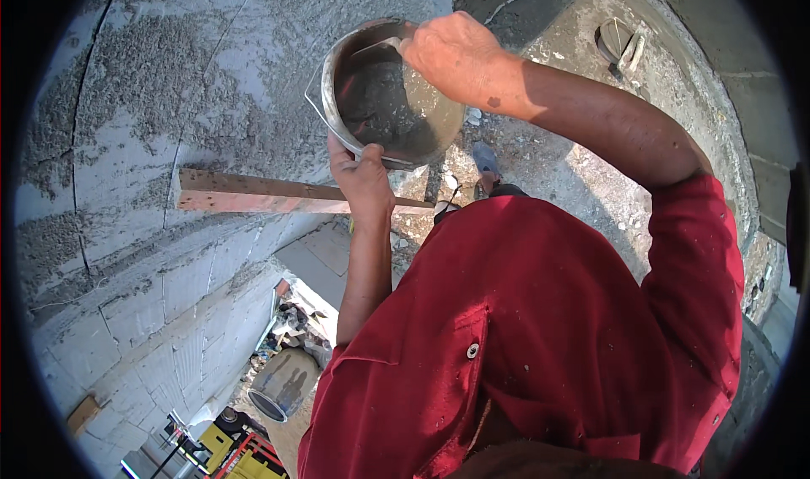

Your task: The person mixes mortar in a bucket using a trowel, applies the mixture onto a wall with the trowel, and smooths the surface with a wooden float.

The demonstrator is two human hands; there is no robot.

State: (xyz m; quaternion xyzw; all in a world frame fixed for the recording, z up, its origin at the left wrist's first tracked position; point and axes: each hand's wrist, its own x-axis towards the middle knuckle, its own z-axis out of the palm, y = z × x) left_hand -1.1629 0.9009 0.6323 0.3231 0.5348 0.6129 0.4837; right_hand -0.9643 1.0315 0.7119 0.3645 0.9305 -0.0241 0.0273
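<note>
A metal bucket [330,99] with a wire handle is tilted in front of the wall, its mouth facing me. Wet grey mortar [384,99] coats its inside and lies in the bottom. My left hand [364,179] grips the near lower rim, thumb over the edge. At the far right rim, my right hand [451,50] is closed round a trowel-like metal tool [377,47] that reaches into the bucket. My fingers and the bucket hide most of that tool, so its full shape does not show.
Rough grey mortar covers part of the block wall [160,82]. A wooden beam [261,194] juts out just below the bucket. Rubble litters the ground [540,171] by my foot. A second bucket [285,382] and yellow and red gear [240,455] stand at lower left.
</note>
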